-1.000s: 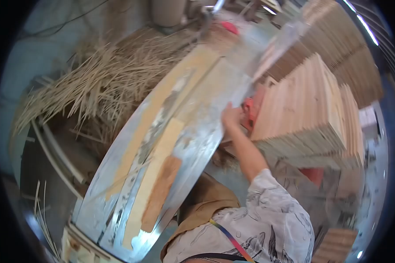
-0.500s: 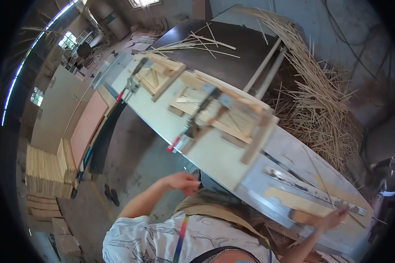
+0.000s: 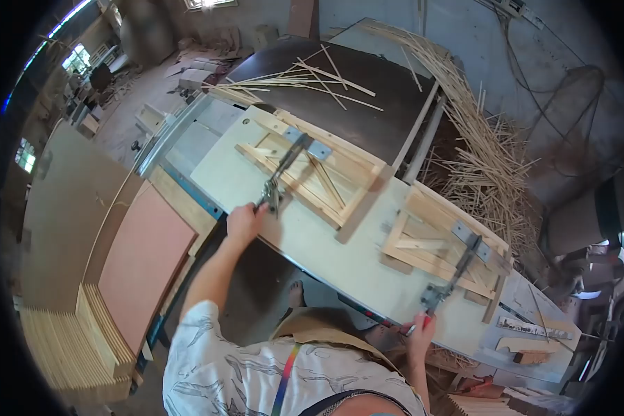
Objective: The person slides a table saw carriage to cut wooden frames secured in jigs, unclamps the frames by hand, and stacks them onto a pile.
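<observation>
My left hand [image 3: 245,223] is closed around the handle of the left toggle clamp [image 3: 270,193]. The clamp's arm reaches over a wooden frame [image 3: 329,182] with a diagonal piece in it. Lower right, my right hand [image 3: 419,334] grips the red handle of the right toggle clamp [image 3: 433,295]. That clamp's arm lies across a second wooden frame [image 3: 423,239]. Both clamps and frames sit on a long pale board [image 3: 353,277], which rests on the metal machine table [image 3: 211,123]. My fingers hide most of the left handle.
Thin wooden sticks [image 3: 492,156] pile up behind the board, and a few lie on a dark panel [image 3: 374,80]. A metal strip [image 3: 534,327] and a curved wooden piece [image 3: 527,344] are at the right end. Stacked slats [image 3: 76,347] and a pinkish panel [image 3: 145,253] stand left.
The pale board with both frames has shifted right along the table. Both hands, empty before, have come onto the clamp handles. The head view has also turned somewhat.
</observation>
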